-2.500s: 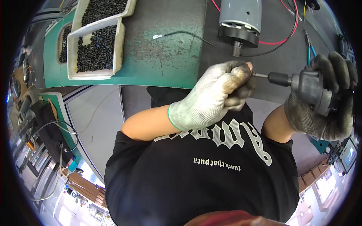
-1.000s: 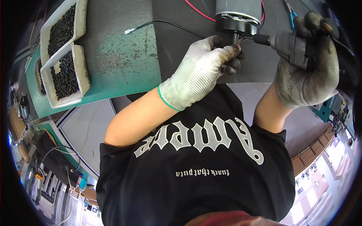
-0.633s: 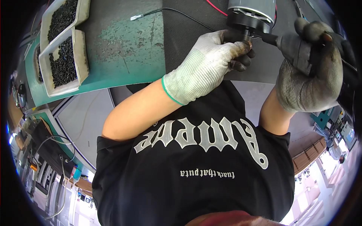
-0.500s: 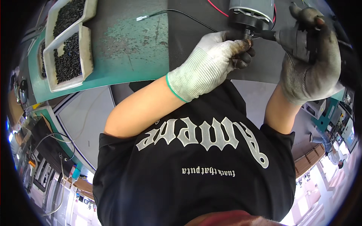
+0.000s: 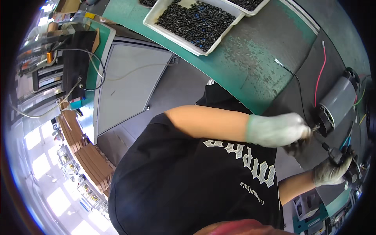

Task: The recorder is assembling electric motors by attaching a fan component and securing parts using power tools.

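Head view swung since 0.5 s ago; left hand (image 5: 280,130) still pinches shaft of grey motor (image 5: 337,102) on desk (image 5: 250,66), right hand (image 5: 333,172) w/ electric screwdriver (image 5: 341,158) gripped, tip now off motor.

The shaft end of a grey motor (image 5: 337,102) is pinched by the gloved left hand (image 5: 279,130), while a dark power screwdriver (image 5: 341,157) is gripped by the gloved right hand (image 5: 332,172).
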The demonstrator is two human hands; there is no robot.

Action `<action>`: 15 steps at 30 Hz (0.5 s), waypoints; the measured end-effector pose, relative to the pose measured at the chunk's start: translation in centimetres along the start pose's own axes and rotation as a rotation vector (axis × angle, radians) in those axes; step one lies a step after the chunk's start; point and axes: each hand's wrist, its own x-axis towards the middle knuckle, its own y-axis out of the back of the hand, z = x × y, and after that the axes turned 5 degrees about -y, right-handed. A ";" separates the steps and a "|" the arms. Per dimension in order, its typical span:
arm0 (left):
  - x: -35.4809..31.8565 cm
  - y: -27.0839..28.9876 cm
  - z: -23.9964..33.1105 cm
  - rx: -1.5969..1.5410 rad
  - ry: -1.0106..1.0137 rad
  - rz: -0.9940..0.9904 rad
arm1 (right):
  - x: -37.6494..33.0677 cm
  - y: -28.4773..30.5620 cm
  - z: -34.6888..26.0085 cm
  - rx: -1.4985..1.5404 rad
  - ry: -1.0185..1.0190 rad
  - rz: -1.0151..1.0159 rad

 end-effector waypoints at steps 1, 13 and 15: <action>-2.2 2.1 3.5 0.619 -0.315 -0.052 | 0.1 0.7 0.3 0.186 -0.179 0.075; -8.9 25.3 16.0 2.082 -0.378 0.913 | -0.1 1.2 0.8 0.156 -0.223 0.108; -8.9 25.7 16.1 2.018 -0.335 0.927 | 0.1 0.3 -0.4 0.274 -0.343 0.200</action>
